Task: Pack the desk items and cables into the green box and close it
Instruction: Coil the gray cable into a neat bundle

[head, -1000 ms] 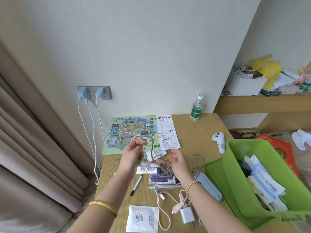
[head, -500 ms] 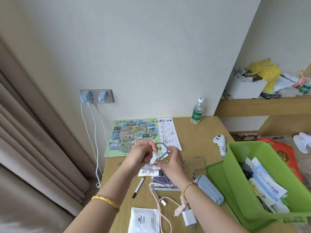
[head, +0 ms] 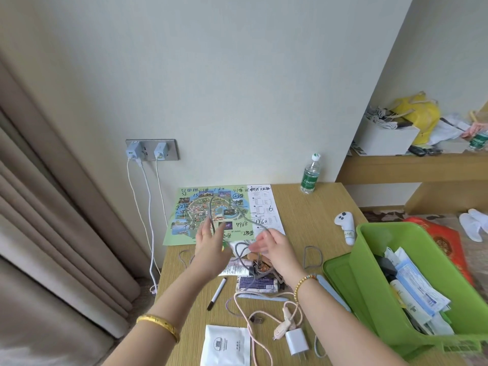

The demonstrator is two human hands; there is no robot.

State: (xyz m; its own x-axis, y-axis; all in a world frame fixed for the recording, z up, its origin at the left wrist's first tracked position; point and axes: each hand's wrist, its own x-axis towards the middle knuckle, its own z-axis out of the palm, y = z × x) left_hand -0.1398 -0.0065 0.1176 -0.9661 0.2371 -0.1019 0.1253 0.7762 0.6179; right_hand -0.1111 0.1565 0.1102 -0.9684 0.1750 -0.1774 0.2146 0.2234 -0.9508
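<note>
Green box (head: 375,291) stood tilted at the right edge of the wooden desk (head: 303,207), open, already part-filled with papers and packets, its lid (head: 340,276) lying under it on the desk side; everything else is placed from that box. Farthest left of it, two white chargers sat in the wall socket plate (head: 151,150), their cords hanging down beside the curtain; nearer, a printed map (head: 200,207) lay flat at the back of the desk. Over the map's near edge the left hand (head: 208,243) pinched a grey cable (head: 239,250), which looped up above the fingers and ran across to the right hand (head: 274,247), whose fingers were also closed on it; both hands were blurred. Below them lay a black marker (head: 217,294), a white sachet (head: 225,344), a pink cable (head: 253,320) and a white plug (head: 296,340). Just left of the box lay a white controller (head: 345,225); behind it stood a water bottle (head: 310,175).
</note>
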